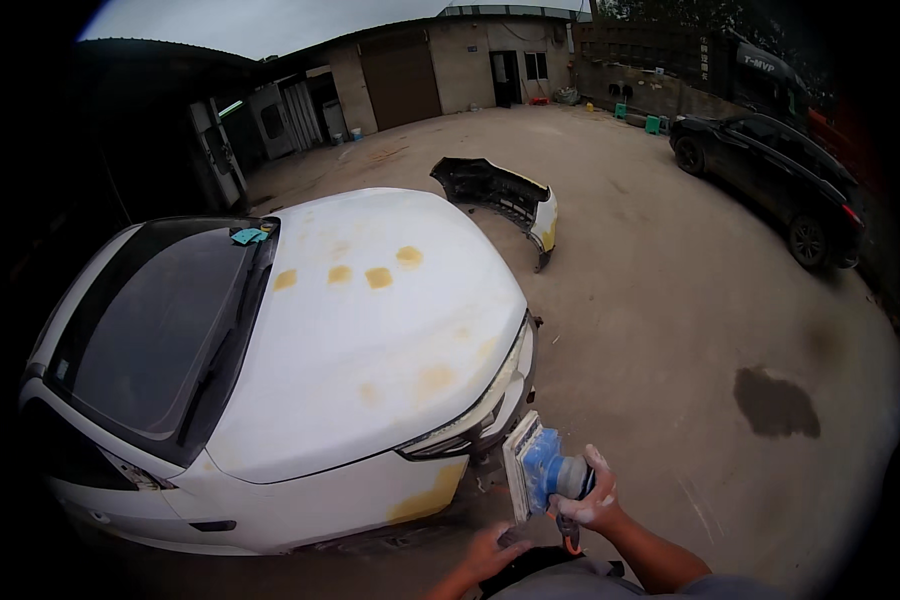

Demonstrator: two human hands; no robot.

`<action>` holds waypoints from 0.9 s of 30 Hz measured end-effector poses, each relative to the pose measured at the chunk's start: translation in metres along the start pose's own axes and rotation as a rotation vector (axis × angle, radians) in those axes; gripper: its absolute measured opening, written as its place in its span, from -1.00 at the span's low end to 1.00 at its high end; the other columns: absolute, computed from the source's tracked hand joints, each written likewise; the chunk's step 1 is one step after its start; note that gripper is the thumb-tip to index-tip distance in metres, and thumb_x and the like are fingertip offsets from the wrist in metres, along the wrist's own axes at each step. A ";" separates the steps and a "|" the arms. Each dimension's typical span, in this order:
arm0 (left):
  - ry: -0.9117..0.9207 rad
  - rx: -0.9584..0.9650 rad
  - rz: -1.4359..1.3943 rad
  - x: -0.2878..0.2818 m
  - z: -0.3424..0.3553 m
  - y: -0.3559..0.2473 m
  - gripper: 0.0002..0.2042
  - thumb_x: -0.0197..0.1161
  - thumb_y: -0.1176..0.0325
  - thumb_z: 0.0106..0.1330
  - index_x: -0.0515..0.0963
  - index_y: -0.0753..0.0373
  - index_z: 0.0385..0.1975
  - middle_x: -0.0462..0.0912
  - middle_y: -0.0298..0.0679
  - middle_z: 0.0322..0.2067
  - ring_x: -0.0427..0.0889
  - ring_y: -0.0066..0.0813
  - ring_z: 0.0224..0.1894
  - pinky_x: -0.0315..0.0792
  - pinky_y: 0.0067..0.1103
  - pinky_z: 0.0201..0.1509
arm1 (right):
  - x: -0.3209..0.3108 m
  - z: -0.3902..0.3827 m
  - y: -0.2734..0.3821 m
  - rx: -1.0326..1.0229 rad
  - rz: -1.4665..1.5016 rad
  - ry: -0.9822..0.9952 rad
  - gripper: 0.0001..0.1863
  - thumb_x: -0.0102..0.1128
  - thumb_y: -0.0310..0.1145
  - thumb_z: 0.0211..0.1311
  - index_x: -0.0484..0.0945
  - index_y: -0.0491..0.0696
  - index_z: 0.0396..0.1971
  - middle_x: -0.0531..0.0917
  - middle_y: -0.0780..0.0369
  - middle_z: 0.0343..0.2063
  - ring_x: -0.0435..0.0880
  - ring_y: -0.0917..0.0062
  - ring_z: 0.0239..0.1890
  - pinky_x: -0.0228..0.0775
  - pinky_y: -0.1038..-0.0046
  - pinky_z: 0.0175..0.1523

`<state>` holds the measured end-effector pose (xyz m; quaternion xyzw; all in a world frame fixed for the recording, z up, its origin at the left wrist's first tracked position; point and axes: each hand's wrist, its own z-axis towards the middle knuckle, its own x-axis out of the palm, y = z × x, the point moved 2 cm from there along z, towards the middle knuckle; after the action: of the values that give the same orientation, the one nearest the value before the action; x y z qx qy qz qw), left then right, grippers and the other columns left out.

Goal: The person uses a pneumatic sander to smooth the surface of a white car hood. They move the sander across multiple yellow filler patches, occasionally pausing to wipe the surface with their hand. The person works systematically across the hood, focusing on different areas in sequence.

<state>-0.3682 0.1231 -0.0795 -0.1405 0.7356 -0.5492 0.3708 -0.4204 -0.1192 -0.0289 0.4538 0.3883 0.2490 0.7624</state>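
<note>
My right hand is wrapped round the grey top of a blue sander. The sander is tilted on edge, its flat, pale rectangular pad facing the car. My left hand is just below the pad's lower edge, thumb and fingers apart; nothing shows in it. Left of the sander stands a white car with its front bumper off. Yellowish filler patches dot its hood, and a larger yellow patch covers the front end of the fender, near the headlight.
A detached bumper lies on the ground beyond the hood. Turquoise sheets rest at the windshield's base. A black car is parked at the far right. A dark stain marks the concrete. Behind is a building with a brown shutter.
</note>
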 end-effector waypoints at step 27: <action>-0.113 -0.060 -0.484 0.282 0.451 -0.201 -0.47 0.50 0.21 0.40 0.56 0.32 0.29 0.69 -0.14 0.17 0.65 -0.40 0.21 0.53 -0.41 0.29 | -0.341 0.301 -0.297 -0.008 0.074 0.049 0.06 0.69 -0.09 -0.21 0.39 -0.44 0.24 0.66 -0.06 0.03 0.67 0.18 0.15 0.36 0.26 0.42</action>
<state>-0.2861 -0.4397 -0.0612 -0.3541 0.6745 -0.5912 0.2648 -0.3621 -0.6566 -0.0810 0.4586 0.3885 0.2897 0.7449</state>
